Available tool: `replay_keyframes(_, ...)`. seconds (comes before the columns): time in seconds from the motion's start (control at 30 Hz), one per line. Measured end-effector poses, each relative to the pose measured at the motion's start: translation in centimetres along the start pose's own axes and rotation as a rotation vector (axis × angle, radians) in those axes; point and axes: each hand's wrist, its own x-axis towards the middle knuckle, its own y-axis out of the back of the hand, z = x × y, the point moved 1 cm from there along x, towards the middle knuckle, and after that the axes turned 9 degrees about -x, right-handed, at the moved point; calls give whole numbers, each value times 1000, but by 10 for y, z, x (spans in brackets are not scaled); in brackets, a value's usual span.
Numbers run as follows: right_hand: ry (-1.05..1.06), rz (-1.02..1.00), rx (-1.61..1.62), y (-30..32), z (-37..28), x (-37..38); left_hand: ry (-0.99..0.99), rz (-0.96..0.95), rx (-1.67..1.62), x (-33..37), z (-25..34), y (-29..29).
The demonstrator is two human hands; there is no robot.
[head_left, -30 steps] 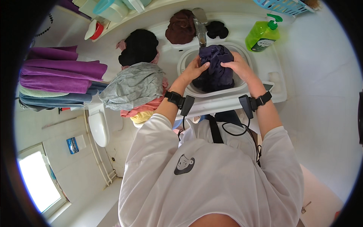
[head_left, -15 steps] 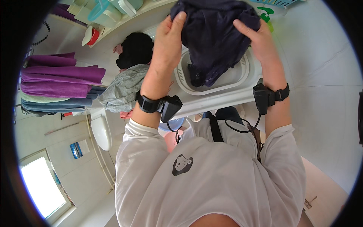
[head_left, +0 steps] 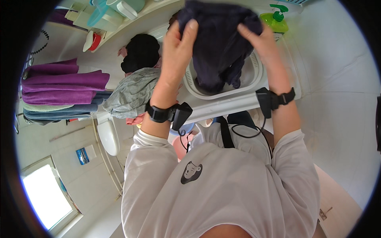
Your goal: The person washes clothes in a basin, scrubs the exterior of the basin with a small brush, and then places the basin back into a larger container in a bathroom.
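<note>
A dark navy garment (head_left: 220,37) hangs bunched between my two hands, its lower end inside a white plastic basin (head_left: 212,96). On the left, my left hand (head_left: 179,45) grips the upper edge of the cloth, thumb on the near side and fingers behind it. My right hand (head_left: 262,41) holds the opposite edge the same way, slightly blurred by motion. The fingertips of both hands are hidden by the fabric. Each wrist carries a black strapped device with a cable. What kind of garment it is cannot be made out.
Left of the basin lie a grey garment (head_left: 133,91) and black clothing (head_left: 141,51). A green pump bottle (head_left: 276,24) stands beyond my right hand. Purple towels (head_left: 63,85) hang at far left. Overhead, a shelf holds plastic jugs (head_left: 105,18); a toilet (head_left: 108,137) is lower left.
My right hand has moved left, closer to the left hand, and the garment has bunched leftward with it. Its lower end has shifted in the basin. More of the green pump bottle shows.
</note>
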Motion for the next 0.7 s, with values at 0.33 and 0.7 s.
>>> replay_keyframes(0.33,-285,-609,-1164,-53,198,-125,355,-409,1190,-106,-219,46)
replay_keyframes(0.7,-382,-671,-1320,-84,225,-113,391,-493,1440,-92,-274,28)
